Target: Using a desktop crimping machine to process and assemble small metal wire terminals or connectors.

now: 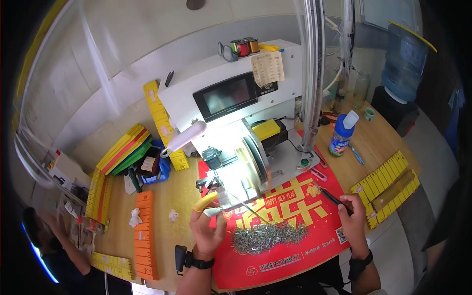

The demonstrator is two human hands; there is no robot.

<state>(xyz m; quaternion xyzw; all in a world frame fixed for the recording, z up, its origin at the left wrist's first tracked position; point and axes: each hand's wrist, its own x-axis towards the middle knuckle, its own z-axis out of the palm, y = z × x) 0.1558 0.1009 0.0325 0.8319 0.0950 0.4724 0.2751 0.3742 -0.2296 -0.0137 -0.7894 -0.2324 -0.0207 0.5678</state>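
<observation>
Right hand [353, 219] off to the right of the red printed sheet [227, 258]; its grip is closed on a dark slender tool [333, 196]. We read the tool's long axis as slanting, tip up and leftward toward the white machine [275, 104], rear end running back into the palm. The tool sits above the sheet's right-hand part, clear of the tangle of silvery strands [268, 238], which lies nearer the body, its longer side running roughly left to right. Left hand [209, 232] raised at the machine's lower front edge, fingers pointing up and away from us, a yellow finger cover [205, 201] on one and a pale wrap [213, 212] on another. We cannot tell whether this grip is apart, together or clamped on something: the fingertips overlap the machine's small parts. The tool's rear end is hidden by the right hand, and its tip is too fine for us to make out. Lamp glare washes out the machine's front. The bench [182, 204] runs under it all; an orange slotted strip [145, 236] lies left of the left hand. At far left another person's arm [73, 243] shows, the body partly lost in the dark rim.
</observation>
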